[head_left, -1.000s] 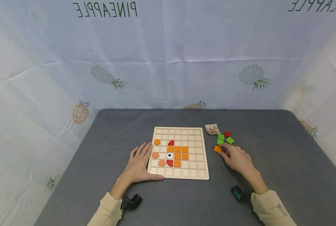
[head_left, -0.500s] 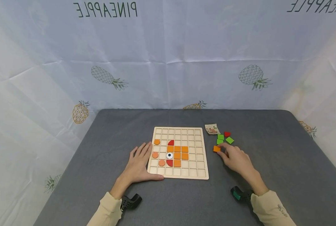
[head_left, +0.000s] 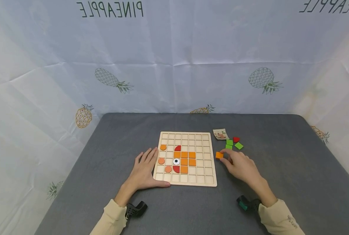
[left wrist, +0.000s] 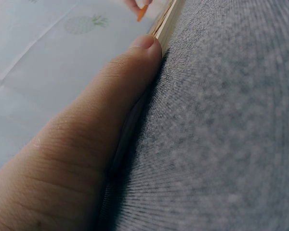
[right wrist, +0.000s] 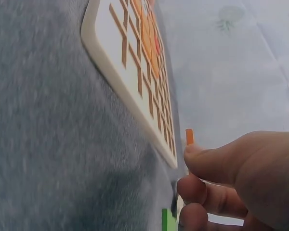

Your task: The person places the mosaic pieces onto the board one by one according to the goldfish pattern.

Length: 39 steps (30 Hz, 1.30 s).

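Observation:
A wooden grid board [head_left: 202, 171] lies on the grey table, with orange squares [head_left: 184, 162], red quarter-round pieces [head_left: 176, 169], orange discs [head_left: 168, 169] and a white eye disc [head_left: 176, 161] set in its cells. My left hand [head_left: 143, 171] rests spread along the board's left side and near corner; in the left wrist view its thumb [left wrist: 120, 82] lies against the board's edge. Just off the board's right edge, my right hand [head_left: 241, 165] pinches an orange square tile [head_left: 219, 155] between thumb and fingertips. The right wrist view shows that tile [right wrist: 190, 136] edge-on, raised off the table.
Right of the board lie several green tiles [head_left: 229, 142] and a red piece [head_left: 236, 139]. A small printed pattern card [head_left: 220, 134] lies near the board's far right corner. A pineapple-print curtain [head_left: 174, 85] hangs behind the table.
My right hand has drawn the orange tile left, away from the green tiles and toward the board's right edge. My left hand has stayed in place.

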Each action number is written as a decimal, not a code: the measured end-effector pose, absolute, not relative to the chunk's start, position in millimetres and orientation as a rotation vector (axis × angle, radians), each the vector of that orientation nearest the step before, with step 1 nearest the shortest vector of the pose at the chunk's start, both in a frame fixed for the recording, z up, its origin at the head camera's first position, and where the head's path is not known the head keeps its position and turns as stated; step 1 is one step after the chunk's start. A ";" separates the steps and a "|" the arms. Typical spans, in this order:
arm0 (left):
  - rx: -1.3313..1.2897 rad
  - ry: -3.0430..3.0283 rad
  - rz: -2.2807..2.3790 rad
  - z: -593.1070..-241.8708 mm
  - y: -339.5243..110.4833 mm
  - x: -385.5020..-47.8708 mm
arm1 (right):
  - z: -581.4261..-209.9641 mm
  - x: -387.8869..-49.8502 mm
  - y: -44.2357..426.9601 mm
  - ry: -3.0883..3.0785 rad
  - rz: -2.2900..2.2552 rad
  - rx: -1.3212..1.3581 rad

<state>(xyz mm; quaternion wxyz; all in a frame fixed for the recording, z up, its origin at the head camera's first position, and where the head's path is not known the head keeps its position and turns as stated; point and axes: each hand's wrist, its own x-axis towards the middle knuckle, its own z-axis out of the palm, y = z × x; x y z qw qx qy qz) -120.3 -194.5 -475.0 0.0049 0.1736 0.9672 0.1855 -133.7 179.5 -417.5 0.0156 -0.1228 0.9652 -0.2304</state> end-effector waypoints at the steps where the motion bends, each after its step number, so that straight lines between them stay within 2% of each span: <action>1: 0.543 3.028 0.585 -474.7 -194.4 -120.3 | -417.0 -133.0 177.7 3.000 -0.717 -0.391; 25: 0.537 3.025 0.573 -474.2 -194.2 -120.4 | -419.3 -121.6 117.0 2.851 -0.742 -0.516; 39: 0.536 3.023 0.552 -473.4 -194.7 -119.8 | -425.2 -116.0 102.8 2.866 -0.709 -0.635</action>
